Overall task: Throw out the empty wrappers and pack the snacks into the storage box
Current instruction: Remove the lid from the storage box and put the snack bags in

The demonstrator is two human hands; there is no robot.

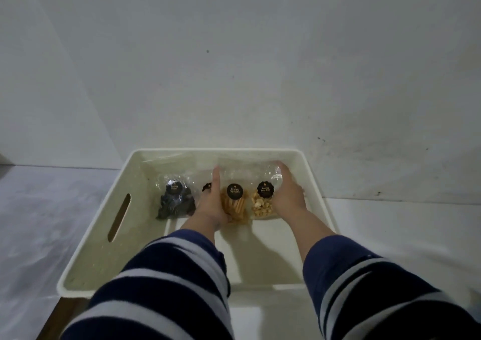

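Hands flat: your left hand (211,204) and right hand (287,194), fingers straight, bracket two snack bags (235,204) mid-frame, squaring them inside the storage box (99,235).

A plain home corner: a scuffed white wall (260,66) (small dark marks) behind a white tabletop (390,235).

White tabletop (390,235) against a white wall, cream storage box (104,248) resting directly on it, near the wall
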